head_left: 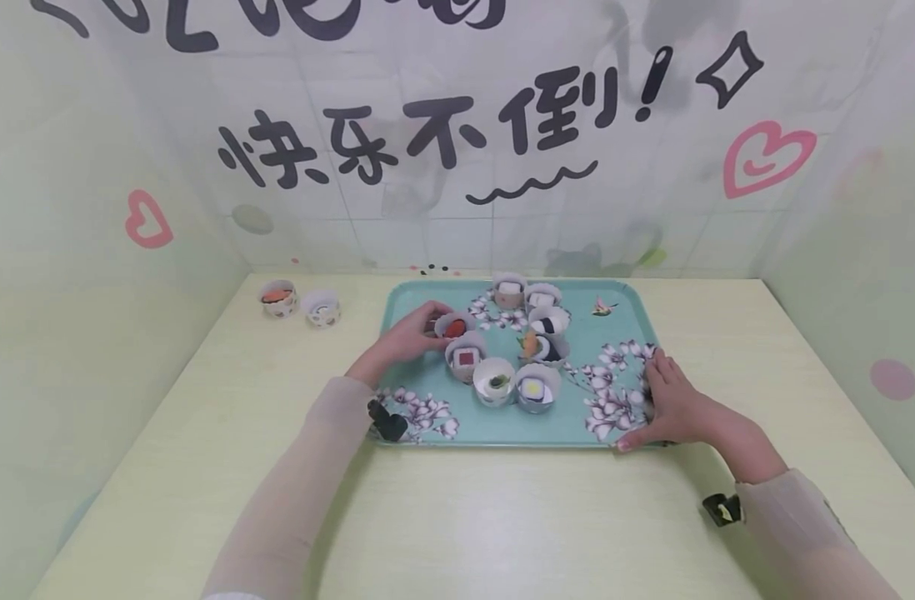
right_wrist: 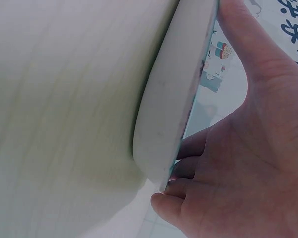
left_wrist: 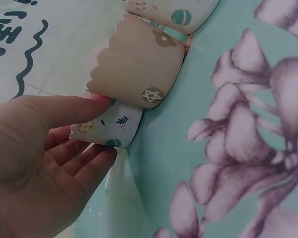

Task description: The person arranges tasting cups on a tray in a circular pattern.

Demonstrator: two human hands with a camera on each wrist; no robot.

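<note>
My left hand (head_left: 415, 333) pinches a small patterned paper cup (left_wrist: 123, 124) between thumb and fingers, at the left end of a curved row of cups on the teal tray (head_left: 427, 429). A red-topped sushi piece (head_left: 455, 328) sits in that cup. Touching it is a brown paper cup (left_wrist: 139, 62), whose sushi has a dark red square centre (head_left: 466, 357). At the tray's front right corner rests my right hand (head_left: 671, 404), thumb on the front rim and fingers spread along the right edge. The right wrist view shows this hand (right_wrist: 238, 144) beside the tray's pale side (right_wrist: 171, 94).
Several more sushi cups stand on the tray, including a yellow-centred one (head_left: 534, 389) and a green-topped one (head_left: 495, 382). Off the tray at the back left stand an orange-topped cup (head_left: 278, 298) and a white cup (head_left: 322, 309). A printed curtain (head_left: 427, 242) borders the table's back.
</note>
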